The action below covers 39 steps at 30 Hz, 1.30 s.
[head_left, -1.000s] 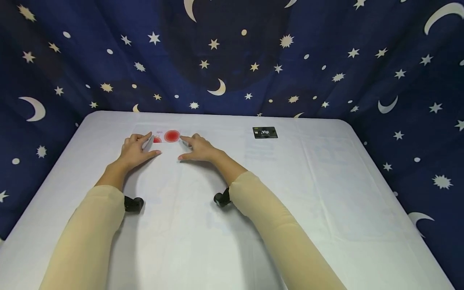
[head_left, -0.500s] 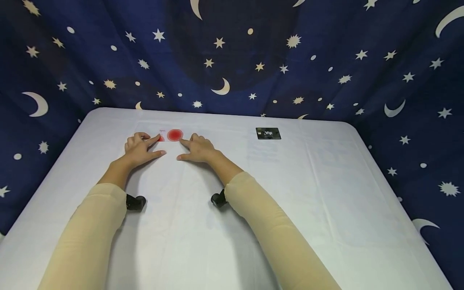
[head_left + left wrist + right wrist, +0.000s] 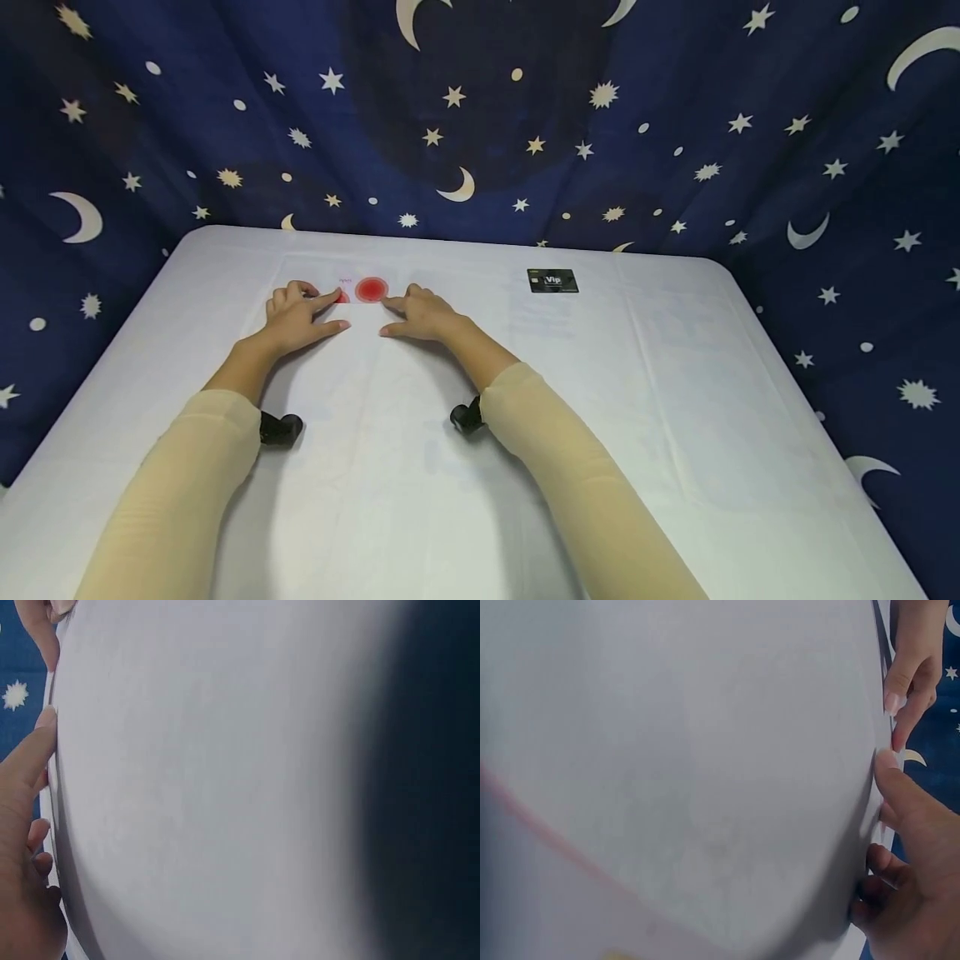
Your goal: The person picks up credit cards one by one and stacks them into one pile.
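A flat pale piece with a red round print (image 3: 371, 290) and a smaller red patch (image 3: 342, 297) lies near the table's back edge, left of centre. My left hand (image 3: 292, 317) touches its left part with an extended index finger; the thumb is spread toward me. From the other side, my right hand (image 3: 423, 315) points its index finger at the lower right rim of the red print. The remaining fingers of both hands are bent. Both wrist views catch the fingers low along the table's far edge, with the printed piece hidden there.
A black card marked "Vip" (image 3: 552, 281) lies farther right near the back edge. The white table cover (image 3: 375, 483) has faint creases. Behind the table hangs a dark blue curtain (image 3: 487, 108) with moons and stars. A black wrist camera (image 3: 281, 429) sits below the left hand.
Pale slivers seen beside both index fingers one second ago no longer show. The left index finger has shifted right onto the smaller red patch. The view has also shifted slightly.
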Available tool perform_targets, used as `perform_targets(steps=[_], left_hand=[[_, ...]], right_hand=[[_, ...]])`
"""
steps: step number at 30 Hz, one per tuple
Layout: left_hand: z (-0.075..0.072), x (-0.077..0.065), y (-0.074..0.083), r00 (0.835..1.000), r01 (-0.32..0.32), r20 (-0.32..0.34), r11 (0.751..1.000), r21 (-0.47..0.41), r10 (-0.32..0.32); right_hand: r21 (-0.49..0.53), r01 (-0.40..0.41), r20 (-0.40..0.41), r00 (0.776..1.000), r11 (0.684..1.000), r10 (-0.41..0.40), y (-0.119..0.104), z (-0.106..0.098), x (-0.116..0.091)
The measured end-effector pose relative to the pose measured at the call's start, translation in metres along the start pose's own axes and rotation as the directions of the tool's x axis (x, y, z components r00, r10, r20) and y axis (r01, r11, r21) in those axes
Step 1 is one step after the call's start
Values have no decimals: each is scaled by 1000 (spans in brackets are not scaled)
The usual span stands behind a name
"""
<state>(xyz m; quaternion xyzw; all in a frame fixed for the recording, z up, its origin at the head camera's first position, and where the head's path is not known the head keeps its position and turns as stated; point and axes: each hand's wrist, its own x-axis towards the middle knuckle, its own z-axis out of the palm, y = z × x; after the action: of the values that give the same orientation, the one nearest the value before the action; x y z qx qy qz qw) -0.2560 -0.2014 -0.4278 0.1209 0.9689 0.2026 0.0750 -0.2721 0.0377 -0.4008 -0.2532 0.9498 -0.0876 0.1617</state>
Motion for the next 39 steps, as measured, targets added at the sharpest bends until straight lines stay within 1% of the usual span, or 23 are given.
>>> perform_targets(steps=[6,12,18,22,24,26,30,35,39], left_hand=[[5,-1,5,1000,-25,-10,1000,-18,25],[8,-2,11,998,-51,-22,999,-17,50],[12,2,19,997,-72,-27,997,1,72],[13,4,23,994,-91,-57,996,-15,90],[12,5,26,995,-82,-62,996,-42,80],[11,8,28,997,-58,-56,996,-66,54],[12,15,32,1000,11,-10,994,-105,-12],[10,23,35,997,74,32,992,-107,-71],[8,25,36,995,91,46,989,-113,-87]], right_hand=[[31,-4,18,1000,1000,3,5,-1,-7],[59,37,24,999,998,-39,12,-5,-15],[76,68,23,997,995,-70,22,-6,-23],[91,80,18,996,993,-82,28,-6,-25],[97,90,14,996,991,-91,31,-5,-25],[105,99,4,995,989,-100,34,-4,-25],[140,104,-32,994,985,-101,38,-3,-24],[230,72,-93,994,971,-52,42,-5,-17],[226,0,-97,995,974,23,41,-5,-8]])
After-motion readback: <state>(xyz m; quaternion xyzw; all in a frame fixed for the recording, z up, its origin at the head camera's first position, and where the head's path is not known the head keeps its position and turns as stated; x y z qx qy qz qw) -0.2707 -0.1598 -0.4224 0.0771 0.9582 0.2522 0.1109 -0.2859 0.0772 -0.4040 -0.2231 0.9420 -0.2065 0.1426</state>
